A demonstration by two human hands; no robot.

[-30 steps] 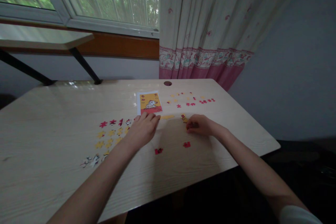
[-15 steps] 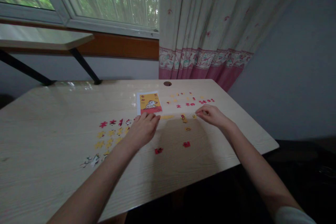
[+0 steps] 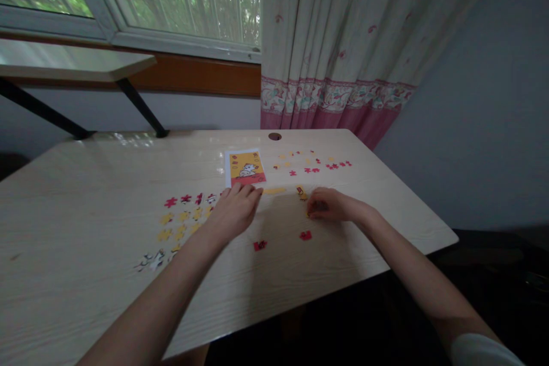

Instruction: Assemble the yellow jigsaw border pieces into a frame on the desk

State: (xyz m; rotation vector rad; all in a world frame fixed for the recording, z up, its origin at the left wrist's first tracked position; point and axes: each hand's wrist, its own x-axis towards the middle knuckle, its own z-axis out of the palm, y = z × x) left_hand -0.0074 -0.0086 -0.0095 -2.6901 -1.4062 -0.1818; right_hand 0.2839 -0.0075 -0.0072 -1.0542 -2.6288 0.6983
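Observation:
My left hand (image 3: 237,210) rests on the table with its fingers curled together, at the left end of a yellow strip of joined puzzle pieces (image 3: 274,190). A small dark bit shows at its fingertips, too small to make out. My right hand (image 3: 333,205) pinches at a yellow puzzle piece (image 3: 308,215), mostly covered by the fingers. Just beyond these fingertips lie yellow puzzle pieces with red print (image 3: 301,191). Nearer me are two separate red pieces, one on the left (image 3: 259,246) and one on the right (image 3: 305,235).
A printed picture card (image 3: 247,169) with a white animal lies behind my left hand. Rows of loose puzzle pieces (image 3: 166,219) spread to the left, partly behind my left forearm. More red and yellow pieces (image 3: 311,170) lie at the back right. A shelf (image 3: 77,63) stands at the left.
My right hand has moved nearer to me and a little left, from a yellow piece at the row's right end to the yellow piece below it. My left hand stays in place.

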